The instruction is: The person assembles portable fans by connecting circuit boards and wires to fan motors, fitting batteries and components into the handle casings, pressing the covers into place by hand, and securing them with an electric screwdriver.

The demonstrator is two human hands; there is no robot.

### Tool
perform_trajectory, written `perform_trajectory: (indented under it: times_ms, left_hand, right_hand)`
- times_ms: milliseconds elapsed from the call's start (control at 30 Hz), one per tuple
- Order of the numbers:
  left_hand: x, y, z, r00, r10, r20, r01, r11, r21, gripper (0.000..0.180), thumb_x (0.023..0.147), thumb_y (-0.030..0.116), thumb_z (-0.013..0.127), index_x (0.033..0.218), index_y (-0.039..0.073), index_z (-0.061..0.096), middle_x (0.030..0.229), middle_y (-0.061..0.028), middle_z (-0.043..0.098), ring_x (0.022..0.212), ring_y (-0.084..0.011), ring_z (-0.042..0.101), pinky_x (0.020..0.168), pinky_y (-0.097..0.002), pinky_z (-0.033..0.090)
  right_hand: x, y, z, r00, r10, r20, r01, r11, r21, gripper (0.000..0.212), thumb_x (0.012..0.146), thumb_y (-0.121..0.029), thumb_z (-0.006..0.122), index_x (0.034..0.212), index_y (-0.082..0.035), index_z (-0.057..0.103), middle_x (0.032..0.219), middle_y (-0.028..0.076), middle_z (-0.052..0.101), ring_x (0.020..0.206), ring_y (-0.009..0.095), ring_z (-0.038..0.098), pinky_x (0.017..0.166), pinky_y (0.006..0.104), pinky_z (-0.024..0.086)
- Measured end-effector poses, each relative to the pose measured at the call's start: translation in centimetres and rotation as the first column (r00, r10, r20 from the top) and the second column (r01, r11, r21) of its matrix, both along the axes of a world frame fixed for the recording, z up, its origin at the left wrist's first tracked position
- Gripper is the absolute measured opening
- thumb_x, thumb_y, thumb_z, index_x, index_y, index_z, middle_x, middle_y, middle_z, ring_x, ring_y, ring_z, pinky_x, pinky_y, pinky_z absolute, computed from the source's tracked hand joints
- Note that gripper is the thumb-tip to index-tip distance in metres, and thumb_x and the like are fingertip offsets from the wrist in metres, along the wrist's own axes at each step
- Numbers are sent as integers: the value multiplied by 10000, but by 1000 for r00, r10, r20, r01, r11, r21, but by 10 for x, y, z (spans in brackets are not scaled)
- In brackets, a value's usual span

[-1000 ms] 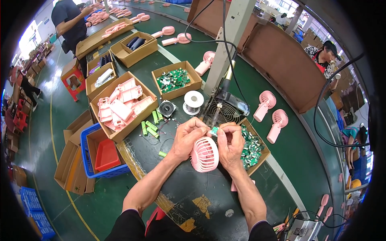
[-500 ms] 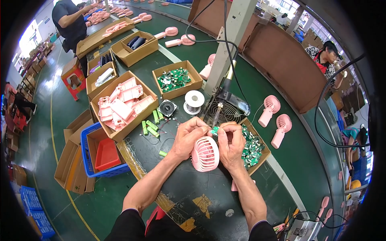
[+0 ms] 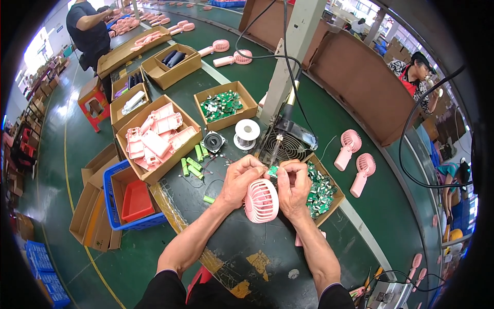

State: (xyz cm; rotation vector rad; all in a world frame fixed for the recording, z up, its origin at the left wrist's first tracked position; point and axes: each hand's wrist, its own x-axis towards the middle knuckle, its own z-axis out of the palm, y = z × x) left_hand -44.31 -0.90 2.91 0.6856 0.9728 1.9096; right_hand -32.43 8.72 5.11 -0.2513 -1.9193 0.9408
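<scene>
While the right hand point(image 3: 295, 190) pinches a small green board point(image 3: 273, 171), the left hand point(image 3: 236, 181) meets it with closed fingertips and appears to hold a pink fan head point(image 3: 261, 202) just below. Anything finer between those fingertips is too small to tell. The board sits at the iron point(image 3: 278, 143), so the step in hand looks like soldering; the next move would call for steady fingers and exact contact at the tip.

On the scuffed worktop point(image 3: 314, 257) lie green cells point(image 3: 194, 165), a solder spool point(image 3: 247, 126) and, beside the right hand, a box of boards point(image 3: 332, 208). Left of the cells stands a box of pink shells point(image 3: 175, 160); past the right-hand box lie two pink fans point(image 3: 362, 177). A blue crate point(image 3: 139, 223) is left of the worktop; farther back, a co-worker point(image 3: 87, 31) stands near a red stool point(image 3: 92, 108).
</scene>
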Motion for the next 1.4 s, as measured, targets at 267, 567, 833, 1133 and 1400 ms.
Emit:
perform_trajectory:
  times_ms: [267, 567, 833, 1133, 1400]
  left_hand:
    - [3, -1, -1, 1000, -7, 29, 8, 1000, -2, 74, 936, 60, 533, 928, -1, 574, 835, -87, 658, 713, -109, 627, 643, -247, 520]
    - [4, -2, -5, 999, -16, 29, 16, 999, 29, 70, 938, 59, 532, 934, 1, 572, 841, -99, 665, 717, -124, 640, 645, -258, 531]
    - [2, -3, -5, 999, -40, 35, 39, 998, 40, 71, 927, 43, 521, 928, -6, 573, 847, -114, 663, 732, -153, 650, 661, -280, 540]
    - [1, -2, -3, 999, -26, 32, 25, 1000, 19, 60, 917, 38, 528, 904, -5, 568, 847, -115, 660, 724, -155, 646, 657, -282, 534]
    - [0, -3, -1, 999, -24, 38, 25, 1000, -6, 61, 909, 32, 532, 882, -2, 575, 840, -109, 658, 721, -150, 643, 653, -277, 529]
  right_hand:
    - [4, -1, -2, 1000, 4, 21, -3, 999, -52, 117, 913, 4, 585, 966, 34, 485, 896, 130, 592, 712, 141, 597, 617, 255, 515]
    - [4, -3, -2, 1000, 23, 4, -22, 985, -170, 109, 930, -15, 571, 969, 34, 481, 891, 109, 581, 718, 102, 574, 605, 237, 490]
    - [3, -3, -1, 1000, 11, -3, -11, 988, -153, 108, 924, -1, 575, 969, 35, 484, 881, 104, 580, 707, 96, 570, 597, 231, 484]
    - [3, -2, 2, 1000, -3, 17, 4, 995, -102, 98, 910, 7, 598, 956, 43, 519, 876, 108, 584, 706, 115, 588, 592, 240, 493]
    - [1, -3, 2, 999, -23, 28, 25, 997, -75, 104, 896, 15, 614, 950, 41, 528, 847, 100, 587, 680, 120, 590, 585, 244, 490]
